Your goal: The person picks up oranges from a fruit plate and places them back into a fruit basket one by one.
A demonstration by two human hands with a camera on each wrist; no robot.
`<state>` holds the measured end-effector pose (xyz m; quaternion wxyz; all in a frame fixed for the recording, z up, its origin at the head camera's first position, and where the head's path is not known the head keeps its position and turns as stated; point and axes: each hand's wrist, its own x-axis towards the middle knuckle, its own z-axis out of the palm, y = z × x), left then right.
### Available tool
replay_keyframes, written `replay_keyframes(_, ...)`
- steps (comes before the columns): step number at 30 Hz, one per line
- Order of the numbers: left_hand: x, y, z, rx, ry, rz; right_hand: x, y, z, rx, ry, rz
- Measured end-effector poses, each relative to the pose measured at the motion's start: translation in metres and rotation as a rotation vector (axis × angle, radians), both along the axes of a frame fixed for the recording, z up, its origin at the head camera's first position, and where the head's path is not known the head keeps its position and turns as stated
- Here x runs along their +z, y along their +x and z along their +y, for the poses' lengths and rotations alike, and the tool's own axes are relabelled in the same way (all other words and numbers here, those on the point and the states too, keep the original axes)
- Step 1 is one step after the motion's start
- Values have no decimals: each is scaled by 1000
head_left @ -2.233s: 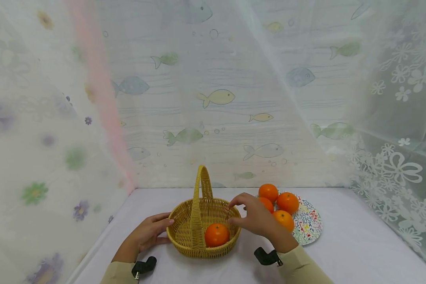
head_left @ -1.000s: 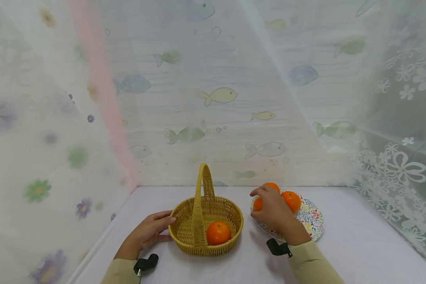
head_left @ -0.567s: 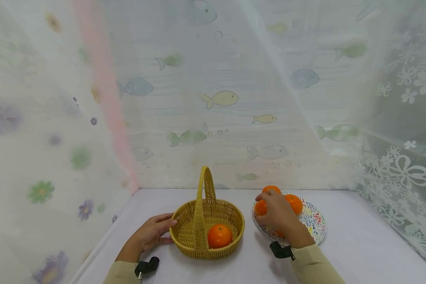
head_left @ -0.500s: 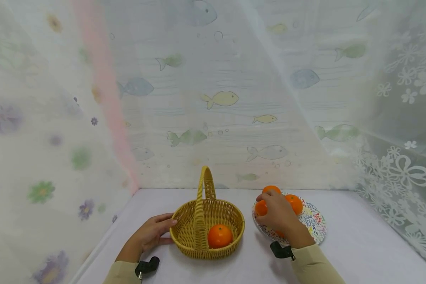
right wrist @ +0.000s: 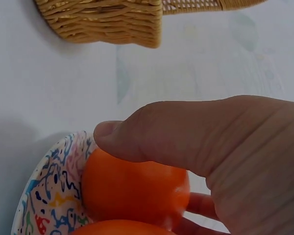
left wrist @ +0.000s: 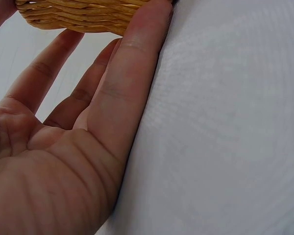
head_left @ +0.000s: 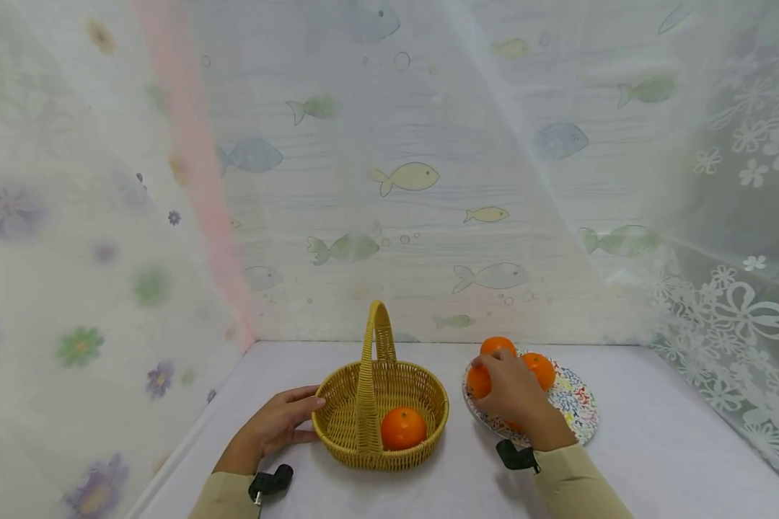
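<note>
A yellow wicker basket [head_left: 389, 458] with a tall handle stands mid-table, one orange [head_left: 404, 429] lying inside it. My left hand [head_left: 279, 425] holds the basket's left side, thumb at the rim and fingers along the outer wall. In the left wrist view, the fingers [left wrist: 132, 63] reach the woven wall from beside the tabletop. Over the speckled plate [head_left: 578, 407], my right hand [head_left: 516, 393] grips the leftmost orange [head_left: 478, 382]. The right wrist view has the thumb [right wrist: 157, 129] across this orange [right wrist: 132, 188], with other fingers partly hidden beyond it.
Two more oranges sit at the plate's back [head_left: 497, 347] and on its right side [head_left: 539, 370]; another orange [head_left: 514, 426] is mostly covered by the right hand. A fish-print curtain [head_left: 402, 216] hangs behind the white table [head_left: 454, 483], with floral sheets at both sides.
My right hand has moved from the basket's right rim over to the plate, and its thumb and fingers have closed round the left orange. The left hand stays at the basket.
</note>
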<state>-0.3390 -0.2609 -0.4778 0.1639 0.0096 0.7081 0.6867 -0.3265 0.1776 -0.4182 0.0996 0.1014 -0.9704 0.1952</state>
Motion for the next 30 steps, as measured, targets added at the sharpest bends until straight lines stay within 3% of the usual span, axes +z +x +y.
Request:
replay_keyframes(12, 0, 0, 1, 3, 0, 12, -8, -2, 1, -32, 21, -29)
replay_keyframes(30, 1, 2, 0, 1, -2, 18, -19, -11, 6, -96, 79, 38)
